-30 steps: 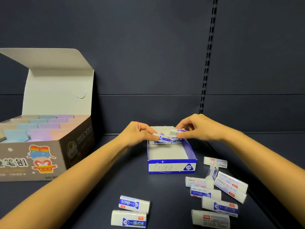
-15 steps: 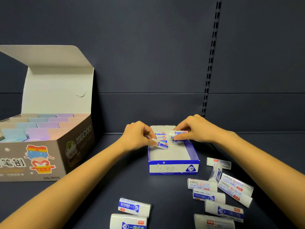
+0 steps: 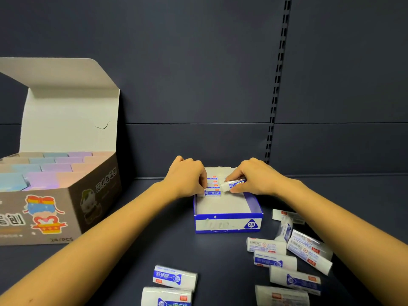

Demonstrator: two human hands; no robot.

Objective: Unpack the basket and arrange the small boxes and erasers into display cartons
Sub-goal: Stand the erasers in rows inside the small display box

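Head view, nearest first: two loose erasers [image 3: 174, 277] in white-and-blue wrappers lie on the dark shelf [image 3: 220, 257] at the bottom centre. To their right is a scattered cluster of wrapped erasers [image 3: 274, 261], some overlapping, some face down, one propped on edge. Both bare forearms reach forward from the lower corners.

Beyond the loose pieces stands the small blue-and-white display carton [image 3: 227, 225], open-topped and marked 2B on its front wall. The front part of its floor is bare. Against its back left a row of erasers [image 3: 213, 192] stands on edge, labels facing the camera.

The left hand [image 3: 187, 180] is over the carton's back left corner, its grip curled down onto the left end of that row. The right hand [image 3: 256, 177] is over the back right, its grip pinching a held eraser [image 3: 233, 184] between thumb and fingers. This one is tilted, its left end just beside the row.

At far left sits a large carton [image 3: 92, 195] with cartoon print, its lid [image 3: 66, 107] standing open and pastel small boxes [image 3: 48, 168] packed inside in rows. Behind everything rises the dark back panel [image 3: 198, 85] with a slotted upright [image 3: 276, 85].
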